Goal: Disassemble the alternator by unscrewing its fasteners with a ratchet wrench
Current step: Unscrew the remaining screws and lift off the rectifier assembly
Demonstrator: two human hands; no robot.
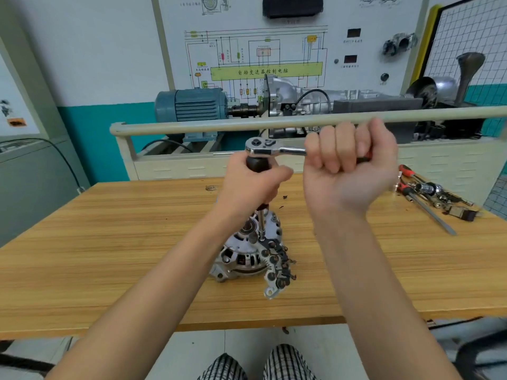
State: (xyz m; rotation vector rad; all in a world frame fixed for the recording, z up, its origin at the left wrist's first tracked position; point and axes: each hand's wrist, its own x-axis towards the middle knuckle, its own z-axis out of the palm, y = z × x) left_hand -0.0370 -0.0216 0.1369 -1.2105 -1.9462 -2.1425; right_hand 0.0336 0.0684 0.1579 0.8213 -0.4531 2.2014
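We're at the long light-wood laminate workbench. Behind both hands: a blue electric motor coupled to a bare aluminium gearbox, wiring-diagram board above.

Grey cast-aluminium alternator sits on the bench directly below our left hand, between the forearms. Shaft axis is roughly vertical, tilted slightly. Open rear end points up, with the rectifier and its dark studs exposed on the side toward our right arm.

Chrome ratchet wrench: head above our left hand, handle running horizontally to the right. It drives a black-handled extension bar standing near vertical, whose tip lands on a fastener on the alternator's top face.

Our left hand wraps the black grip under the ratchet head, steadying the column. Our right hand is clenched around the ratchet handle and looks motion-blurred, so likely mid-swing.

Loose red-handled screwdrivers, sockets and bits lie on the bench beyond our right hand.

Risks, as we judge them:
- Tall column plus long lever means side load. If the left hand lets the bar lean, the socket could cam off and round the fastener.
- Nothing seems to clamp the alternator, so torque could spin or tip it.
- A slip could bring knuckles down onto the rectifier studs.
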